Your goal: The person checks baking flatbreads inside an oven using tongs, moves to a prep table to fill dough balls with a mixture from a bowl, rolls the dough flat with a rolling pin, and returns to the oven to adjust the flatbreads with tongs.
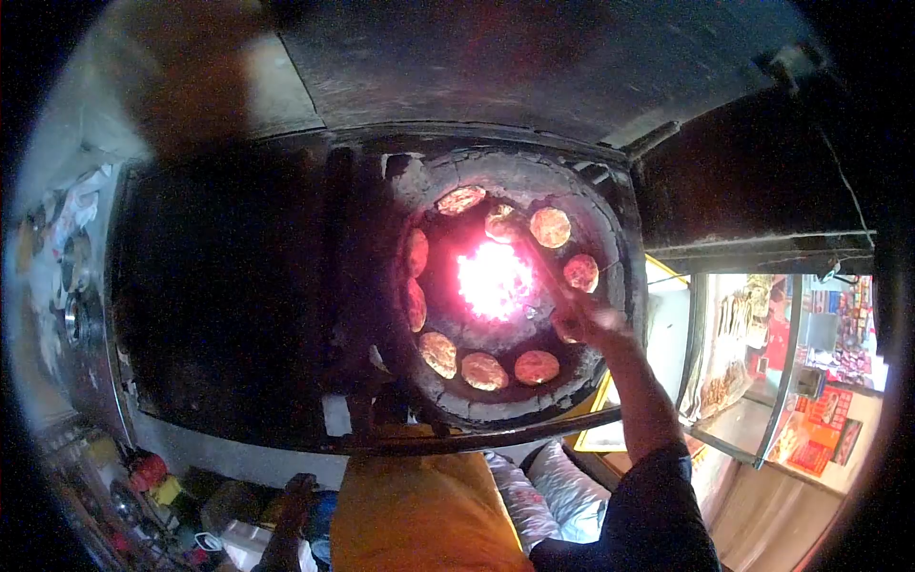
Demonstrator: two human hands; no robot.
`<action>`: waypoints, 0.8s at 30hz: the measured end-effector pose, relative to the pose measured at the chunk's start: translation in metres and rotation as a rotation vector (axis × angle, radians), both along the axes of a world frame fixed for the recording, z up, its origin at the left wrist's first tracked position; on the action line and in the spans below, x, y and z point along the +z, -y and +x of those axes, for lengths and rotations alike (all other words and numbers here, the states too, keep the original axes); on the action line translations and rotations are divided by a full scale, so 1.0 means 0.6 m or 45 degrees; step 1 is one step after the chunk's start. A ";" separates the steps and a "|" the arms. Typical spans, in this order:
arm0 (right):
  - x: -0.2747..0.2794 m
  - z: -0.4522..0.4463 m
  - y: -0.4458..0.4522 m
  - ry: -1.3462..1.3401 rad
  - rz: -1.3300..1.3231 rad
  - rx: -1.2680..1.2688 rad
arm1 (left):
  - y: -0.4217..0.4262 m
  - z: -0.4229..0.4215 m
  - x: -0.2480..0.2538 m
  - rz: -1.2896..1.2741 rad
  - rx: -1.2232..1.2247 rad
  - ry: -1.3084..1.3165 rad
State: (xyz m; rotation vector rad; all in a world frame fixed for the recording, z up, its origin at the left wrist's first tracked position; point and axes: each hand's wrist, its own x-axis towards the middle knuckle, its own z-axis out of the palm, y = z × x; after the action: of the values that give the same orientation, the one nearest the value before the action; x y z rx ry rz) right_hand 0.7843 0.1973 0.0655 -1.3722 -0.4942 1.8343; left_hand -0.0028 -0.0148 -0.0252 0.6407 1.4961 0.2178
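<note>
My right hand point(588, 321) reaches over the mouth of a round clay oven point(596, 200), its fingers closed around a long thin rod point(548, 267). The rod slants up and left towards a flatbread point(502, 223) near the far side of the glowing fire point(494, 281). Whether its tip touches that bread cannot be made out. Several round flatbreads, such as a browned one point(550, 228) and a pale one point(484, 371), stick to the inner wall. Part of another lies hidden behind my right hand. My left hand point(300, 486) hangs low beside the orange cloth point(419, 515) at my front; its fingers are too dark to read.
A dark flat counter point(219, 296) spreads left of the oven. A metal bar point(515, 437) runs along the near edge. To the right stands a glass case point(734, 353). Patterned sacks point(572, 491) lie below the oven's front, and metal pots point(71, 315) stand far left.
</note>
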 end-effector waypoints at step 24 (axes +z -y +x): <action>-0.118 0.179 -0.008 2.810 0.248 1.018 | 0.140 -0.084 -0.109 1.283 -1.403 -0.747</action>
State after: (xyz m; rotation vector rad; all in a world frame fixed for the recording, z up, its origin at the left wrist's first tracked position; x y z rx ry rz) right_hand 0.8920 0.2023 -0.0055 -2.6875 -2.3043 -0.3039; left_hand -0.0530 -0.0991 -0.0907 2.3844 1.2684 -0.1192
